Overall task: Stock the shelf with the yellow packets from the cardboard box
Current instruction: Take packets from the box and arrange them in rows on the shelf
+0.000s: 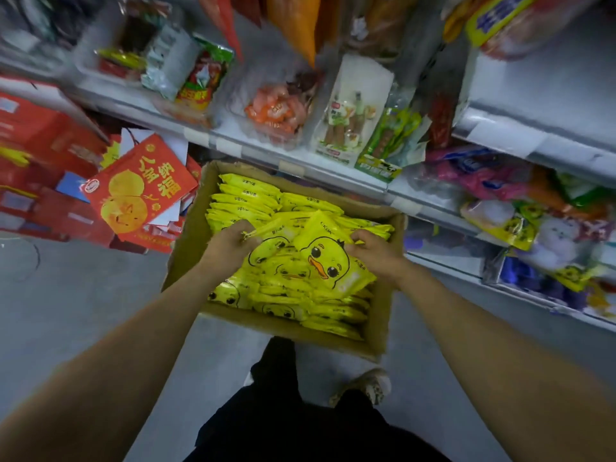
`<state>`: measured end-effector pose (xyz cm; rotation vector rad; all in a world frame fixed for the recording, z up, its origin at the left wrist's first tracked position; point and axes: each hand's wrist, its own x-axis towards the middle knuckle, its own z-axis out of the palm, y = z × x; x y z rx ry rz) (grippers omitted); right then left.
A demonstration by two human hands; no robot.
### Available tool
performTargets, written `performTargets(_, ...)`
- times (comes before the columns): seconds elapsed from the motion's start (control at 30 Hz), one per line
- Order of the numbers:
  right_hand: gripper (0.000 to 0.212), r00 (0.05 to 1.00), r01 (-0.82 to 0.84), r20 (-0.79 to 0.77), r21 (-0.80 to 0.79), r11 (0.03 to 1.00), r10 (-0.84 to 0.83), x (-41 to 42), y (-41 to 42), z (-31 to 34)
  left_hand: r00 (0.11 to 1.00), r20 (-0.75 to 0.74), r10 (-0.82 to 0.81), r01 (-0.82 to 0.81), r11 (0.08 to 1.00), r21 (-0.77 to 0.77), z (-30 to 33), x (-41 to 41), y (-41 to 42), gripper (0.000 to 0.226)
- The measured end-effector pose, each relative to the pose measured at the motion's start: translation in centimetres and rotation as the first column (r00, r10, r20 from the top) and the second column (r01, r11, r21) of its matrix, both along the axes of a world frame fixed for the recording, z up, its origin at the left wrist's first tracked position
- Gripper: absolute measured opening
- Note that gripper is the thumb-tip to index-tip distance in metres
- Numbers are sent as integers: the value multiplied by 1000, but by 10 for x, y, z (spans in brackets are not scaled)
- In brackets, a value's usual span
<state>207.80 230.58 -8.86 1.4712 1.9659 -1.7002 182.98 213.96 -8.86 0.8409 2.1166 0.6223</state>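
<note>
An open cardboard box (186,251) sits on the floor below the shelves, filled with several yellow packets (246,198) printed with a duck face. My left hand (230,241) reaches into the box and grips a yellow packet's edge at the middle of the pile. My right hand (373,250) grips the right side of the top yellow duck packet (320,258), which lies tilted on the pile. Both forearms stretch down from the bottom corners.
White shelves (333,171) run diagonally above the box, holding clear bins of snacks and a green-white packet (350,125). Red gift boxes (140,191) are piled on the floor at left. My dark trousers and a shoe (370,385) stand just behind the box on grey floor.
</note>
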Motion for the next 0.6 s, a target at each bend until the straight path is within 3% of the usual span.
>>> performTargets(0.1, 7, 993, 89, -83, 17, 996, -87, 45, 5, 30, 1000, -2, 2, -2, 996, 91, 36, 43, 20, 15)
performTargets(0.2, 11, 952, 242, -191, -21, 970, -241, 98, 9, 62, 998, -9, 67, -65, 988, 140, 71, 96, 42, 19)
performTargets(0.27, 15, 912, 302, -259, -101, 948, -318, 135, 13, 84, 987, 88, 134, -149, 972, 184, 93, 132, 55, 26)
performTargets(0.33, 33, 887, 333, -294, -126, 934, -356, 171, 20, 103, 957, 247, 150, -206, 954, 217, 117, 165, 69, 28)
performTargets(0.43, 41, 842, 405, -361, -71, 911, -402, 222, 32, 132, 912, 405, 71, -161, 968, 192, 148, 211, 90, 46)
performTargets(0.5, 38, 797, 462, -413, -52, 885, -440, 251, 42, 154, 886, 463, -20, -111, 961, 253, 170, 237, 104, 28)
performTargets(0.6, 37, 732, 503, -508, -47, 863, -454, 282, 56, 193, 875, 469, -124, -34, 949, 313, 204, 268, 124, 32)
